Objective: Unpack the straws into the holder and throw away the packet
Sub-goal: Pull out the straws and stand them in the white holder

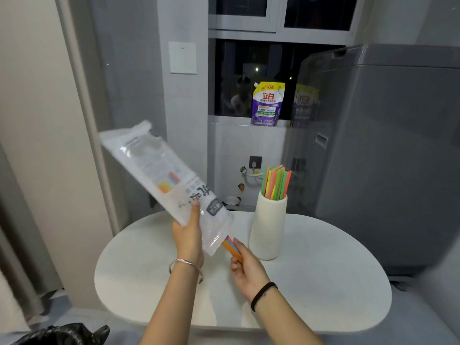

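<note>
A: What is seen closest?
B: A black bag (62, 334) is seen at the bottom left corner, below the worktop (323, 295).
A: What is held?
B: The packet (159, 175) is held up, tilted, by the left hand (188, 235), which is closed around its lower part. A few straws (231, 246) poking from its low end are pinched by the right hand (245, 266).
A: And the holder (267, 227)?
B: It is stood on the worktop, just right of the hands, with straws kept upright inside.
</note>
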`<action>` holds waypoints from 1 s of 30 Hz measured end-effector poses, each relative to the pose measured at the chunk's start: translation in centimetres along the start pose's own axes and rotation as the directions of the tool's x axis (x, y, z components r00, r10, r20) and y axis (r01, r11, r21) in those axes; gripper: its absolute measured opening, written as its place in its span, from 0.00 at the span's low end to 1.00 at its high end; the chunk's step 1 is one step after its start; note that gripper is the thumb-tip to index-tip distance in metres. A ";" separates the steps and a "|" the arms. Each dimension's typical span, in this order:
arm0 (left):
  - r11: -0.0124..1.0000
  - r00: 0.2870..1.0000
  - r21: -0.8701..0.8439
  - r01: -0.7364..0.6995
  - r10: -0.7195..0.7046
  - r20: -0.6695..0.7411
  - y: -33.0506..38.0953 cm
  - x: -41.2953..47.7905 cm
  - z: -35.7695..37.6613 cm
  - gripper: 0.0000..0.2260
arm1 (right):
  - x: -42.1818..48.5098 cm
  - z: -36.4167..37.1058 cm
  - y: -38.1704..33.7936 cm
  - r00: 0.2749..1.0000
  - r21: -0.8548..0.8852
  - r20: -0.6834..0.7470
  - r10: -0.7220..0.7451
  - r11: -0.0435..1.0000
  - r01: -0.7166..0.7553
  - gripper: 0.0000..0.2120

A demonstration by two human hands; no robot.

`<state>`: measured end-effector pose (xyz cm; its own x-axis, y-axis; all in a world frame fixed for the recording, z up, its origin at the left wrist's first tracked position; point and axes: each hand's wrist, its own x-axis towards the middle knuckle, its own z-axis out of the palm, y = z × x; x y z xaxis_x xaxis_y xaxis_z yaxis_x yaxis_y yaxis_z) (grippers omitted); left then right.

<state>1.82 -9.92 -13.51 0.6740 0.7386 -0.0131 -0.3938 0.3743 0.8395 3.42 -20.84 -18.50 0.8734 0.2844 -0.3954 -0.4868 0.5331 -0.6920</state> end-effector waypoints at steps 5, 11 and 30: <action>0.953 0.966 -0.196 0.230 -0.248 -0.072 -0.2 1.3 -2.0 0.19 | 0.0 -0.5 -2.2 0.967 -0.014 -0.047 -0.252 0.968 0.252 0.06; 0.908 0.935 -0.280 0.310 -0.345 -0.082 -1.2 1.4 -2.1 0.18 | -0.4 -0.4 -2.9 0.927 0.020 -0.043 -0.374 0.927 0.375 0.06; 0.863 0.909 -0.317 0.394 -0.417 -0.005 -2.6 -0.8 1.2 0.18 | -1.5 0.6 -4.2 0.812 -0.385 0.206 -0.546 0.718 0.580 0.08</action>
<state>3.10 -12.14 -14.99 0.7737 0.5178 -0.3650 -0.2720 0.7918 0.5469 4.16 -23.05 -14.67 0.9779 0.1042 0.1812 0.1519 0.2411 -0.9585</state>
